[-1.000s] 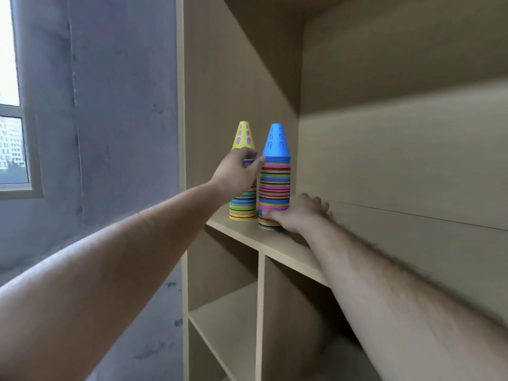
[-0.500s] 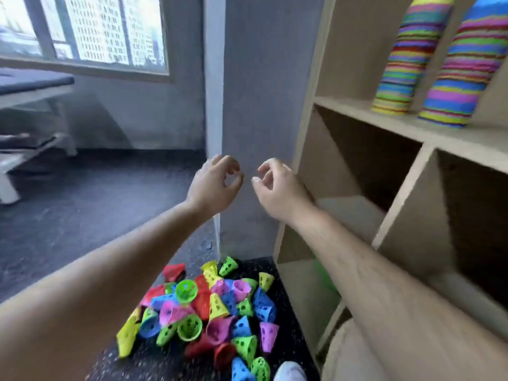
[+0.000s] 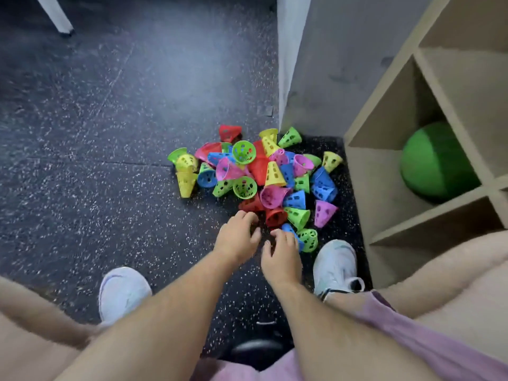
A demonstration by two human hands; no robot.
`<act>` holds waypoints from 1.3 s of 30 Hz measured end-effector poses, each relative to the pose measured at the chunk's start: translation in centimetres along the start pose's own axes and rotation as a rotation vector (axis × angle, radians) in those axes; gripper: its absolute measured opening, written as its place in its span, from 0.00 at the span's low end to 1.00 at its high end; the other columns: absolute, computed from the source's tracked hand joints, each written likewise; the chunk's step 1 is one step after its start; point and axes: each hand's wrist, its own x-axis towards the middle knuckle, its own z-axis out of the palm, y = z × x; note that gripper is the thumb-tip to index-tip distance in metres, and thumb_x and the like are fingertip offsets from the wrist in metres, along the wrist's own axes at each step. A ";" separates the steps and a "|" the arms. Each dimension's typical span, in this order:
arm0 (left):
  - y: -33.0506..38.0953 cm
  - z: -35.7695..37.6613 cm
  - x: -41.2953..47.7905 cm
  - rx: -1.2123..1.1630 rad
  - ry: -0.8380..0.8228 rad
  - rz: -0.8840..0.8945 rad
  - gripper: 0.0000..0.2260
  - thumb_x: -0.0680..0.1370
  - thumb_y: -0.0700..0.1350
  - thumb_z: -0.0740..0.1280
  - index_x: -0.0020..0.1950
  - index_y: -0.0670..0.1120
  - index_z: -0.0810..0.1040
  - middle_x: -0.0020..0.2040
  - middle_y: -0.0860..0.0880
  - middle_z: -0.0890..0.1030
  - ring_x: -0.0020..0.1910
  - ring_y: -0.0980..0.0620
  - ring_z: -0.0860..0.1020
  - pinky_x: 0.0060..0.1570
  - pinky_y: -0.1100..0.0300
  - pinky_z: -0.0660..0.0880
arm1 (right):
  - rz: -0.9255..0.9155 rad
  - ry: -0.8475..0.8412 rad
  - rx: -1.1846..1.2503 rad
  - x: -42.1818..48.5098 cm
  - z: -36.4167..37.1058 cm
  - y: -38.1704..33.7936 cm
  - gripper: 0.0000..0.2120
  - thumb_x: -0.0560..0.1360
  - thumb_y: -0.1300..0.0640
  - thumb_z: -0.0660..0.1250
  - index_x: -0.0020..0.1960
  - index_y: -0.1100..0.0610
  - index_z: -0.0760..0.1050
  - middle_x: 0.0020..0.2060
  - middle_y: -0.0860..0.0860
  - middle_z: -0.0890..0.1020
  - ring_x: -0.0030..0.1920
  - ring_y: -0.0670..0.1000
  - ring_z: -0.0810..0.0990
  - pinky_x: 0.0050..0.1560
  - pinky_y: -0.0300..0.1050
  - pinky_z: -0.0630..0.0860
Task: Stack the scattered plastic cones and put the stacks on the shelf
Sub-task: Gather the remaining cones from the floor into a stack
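Fingers [image 3: 248, 217] of the left hand [image 3: 237, 239] are loosely curled and slightly spread, tips directed down at the floor [image 3: 110, 133]; they hold nothing. Fingers [image 3: 286, 235] of the right hand [image 3: 281, 257] are likewise loosely curled and slightly apart, with nothing pinched between them. Both hands hang side by side, close together but not touching.

Cone position relative to the fingers:
- The pile of cones [image 3: 255, 171] lies on the floor directly ahead of both hands, in the floor corner formed by the grey wall [image 3: 330, 64] and the foot of the shelf unit [image 3: 384, 215].
- The nearest edge of the pile reaches the fingertips.
- A red cone [image 3: 276, 217] lies on its side just beside the left fingertips, between the two hands' fingertips and slightly beyond them.
- A blue cone [image 3: 297, 236] is partly covered by the right fingertips; whether they touch it cannot be determined.
- A green cone [image 3: 309, 239] lies on its side just right of the blue cone, touching it.

Cones in the pile are red, yellow, green, blue and pink, perforated, lying at mixed angles; none are nested into a stack.

A green ball [image 3: 437, 160] sits in a lower compartment of the shelf unit. Two white shoes [image 3: 334, 265] stand on the floor, one to each side of the forearms
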 end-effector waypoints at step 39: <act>-1.8 6.8 1.7 0.067 -0.128 0.057 0.32 0.76 0.54 0.73 0.77 0.49 0.67 0.70 0.50 0.74 0.66 0.48 0.75 0.65 0.49 0.71 | 0.478 0.130 -0.170 6.4 -1.1 5.0 0.24 0.79 0.46 0.64 0.71 0.55 0.68 0.68 0.54 0.71 0.64 0.58 0.68 0.63 0.53 0.68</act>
